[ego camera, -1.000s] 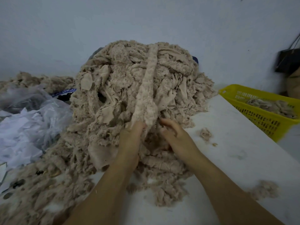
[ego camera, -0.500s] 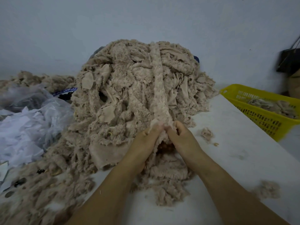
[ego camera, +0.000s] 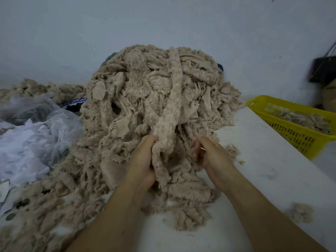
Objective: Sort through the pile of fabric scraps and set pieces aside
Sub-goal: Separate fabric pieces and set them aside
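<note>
L hand (ego camera: 143, 160) grip clamped on fuzzy strip (ego camera: 172, 106); R hand (ego camera: 214, 157) grip curled into scrap pile (ego camera: 131, 84).

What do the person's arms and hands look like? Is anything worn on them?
The left arm and right arm are bare, no sleeve in view. The left hand and right hand wear no gloves; no watch or bracelet shows.

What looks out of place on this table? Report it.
A stray tuft and a smaller one lie on the white table, apart from the pile; dark round bits sit among scraps at near left.
</note>
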### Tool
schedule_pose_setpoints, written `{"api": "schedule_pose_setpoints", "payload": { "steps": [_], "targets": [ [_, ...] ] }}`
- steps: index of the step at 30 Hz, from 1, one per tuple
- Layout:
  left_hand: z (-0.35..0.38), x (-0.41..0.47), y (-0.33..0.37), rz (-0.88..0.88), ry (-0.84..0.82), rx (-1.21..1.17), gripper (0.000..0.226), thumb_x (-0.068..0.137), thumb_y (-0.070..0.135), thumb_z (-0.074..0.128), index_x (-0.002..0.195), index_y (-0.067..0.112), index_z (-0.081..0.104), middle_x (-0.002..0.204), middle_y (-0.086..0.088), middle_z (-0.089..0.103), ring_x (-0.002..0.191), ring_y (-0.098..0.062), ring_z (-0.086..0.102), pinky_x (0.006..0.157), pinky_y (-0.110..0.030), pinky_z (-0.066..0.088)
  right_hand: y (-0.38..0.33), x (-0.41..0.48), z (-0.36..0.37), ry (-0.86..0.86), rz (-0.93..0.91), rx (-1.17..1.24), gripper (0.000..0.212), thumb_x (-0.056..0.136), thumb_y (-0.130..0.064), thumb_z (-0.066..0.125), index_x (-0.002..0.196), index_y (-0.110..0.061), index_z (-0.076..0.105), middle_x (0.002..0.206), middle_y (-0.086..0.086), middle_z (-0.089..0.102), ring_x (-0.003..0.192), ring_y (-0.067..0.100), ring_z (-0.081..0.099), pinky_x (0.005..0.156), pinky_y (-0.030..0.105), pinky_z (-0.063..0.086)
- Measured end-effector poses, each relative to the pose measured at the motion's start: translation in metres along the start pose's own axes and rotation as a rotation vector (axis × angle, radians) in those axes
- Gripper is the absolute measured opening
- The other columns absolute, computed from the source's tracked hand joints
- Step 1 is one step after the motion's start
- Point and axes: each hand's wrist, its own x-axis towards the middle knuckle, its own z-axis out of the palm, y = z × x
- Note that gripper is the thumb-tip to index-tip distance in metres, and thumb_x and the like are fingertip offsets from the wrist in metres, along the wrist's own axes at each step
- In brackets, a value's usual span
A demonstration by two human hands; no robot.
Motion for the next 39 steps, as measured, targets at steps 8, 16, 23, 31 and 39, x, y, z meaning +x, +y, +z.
{"api": "schedule_pose_setpoints", "payload": {
  "steps": [8,16,23,31,39],
  "targets": [
    [0.012,-0.006,-0.018,-0.048,-0.152,0.299,0.029,0.092,0.013,0.064,0.067,0.019,0.051,0.069,-0.006,0.054,0.06,-0.015,0.052,0.057,-0.028,0.045,0.001,-0.003,0.011,-0.208,0.123,0.171,0.048,0.084,-0.043,0.062,0.122,-0.015,0.067,0.123,0.006,0.07,0.117,0.02,0.064,0.105,0.04,0.046],
    [0.008,-0.001,-0.011,0.024,-0.118,0.187,0.011,0.089,0.006,0.067,0.093,0.015,0.063,0.075,-0.005,0.074,0.065,-0.016,0.072,0.054,-0.027,0.056,0.0,0.002,0.004,-0.167,0.117,0.259,0.034,0.1,-0.019,0.054,0.133,-0.013,0.057,0.123,0.01,0.069,0.115,0.025,0.066,0.098,0.044,0.052],
    [0.01,-0.006,-0.004,-0.29,-0.246,-0.102,0.042,0.083,0.026,0.072,0.118,0.002,0.072,0.122,-0.019,0.069,0.108,-0.028,0.07,0.079,-0.037,0.061,0.01,0.0,0.011,-0.125,0.024,0.064,0.029,0.097,-0.012,0.059,0.123,-0.024,0.056,0.111,-0.004,0.074,0.103,0.013,0.07,0.08,0.026,0.058],
    [0.013,-0.003,-0.012,-0.073,-0.144,0.101,0.037,0.097,0.035,0.059,0.124,0.011,0.066,0.118,-0.009,0.073,0.108,-0.019,0.07,0.083,-0.029,0.057,0.004,-0.007,0.014,-0.147,0.054,-0.107,0.015,0.101,-0.031,0.054,0.102,-0.02,0.064,0.05,-0.02,0.059,0.04,-0.006,0.053,0.038,0.008,0.037],
    [-0.007,0.004,0.01,-0.036,0.105,-0.212,0.036,0.104,0.038,0.049,0.124,0.013,0.064,0.06,-0.004,0.068,0.052,-0.006,0.064,0.045,-0.02,0.052,-0.005,-0.001,-0.001,0.146,0.042,-0.084,0.044,0.095,-0.04,0.059,0.054,-0.028,0.05,0.05,-0.007,0.03,0.042,0.01,0.025,0.046,0.027,0.024]
  ]
}}
